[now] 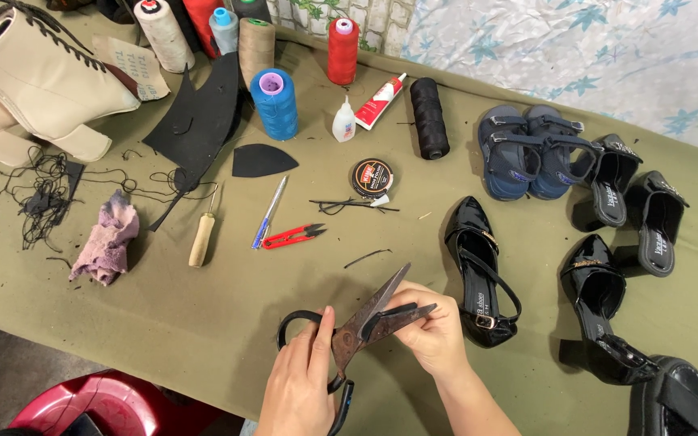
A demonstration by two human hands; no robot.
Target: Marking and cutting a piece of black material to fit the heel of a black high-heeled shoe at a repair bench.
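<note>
Rusty scissors (365,323) w/ strap (401,309), both hands.

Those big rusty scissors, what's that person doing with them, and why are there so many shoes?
A person holds the rusty scissors in the left hand, blades open, while the right hand feeds a thin black strip between them. They work over an olive-green cloth table. Beside them lies a shiny black strappy shoe, with more black shoes and navy sandals further off. Thread spools, glue and red snips sit behind.
</note>
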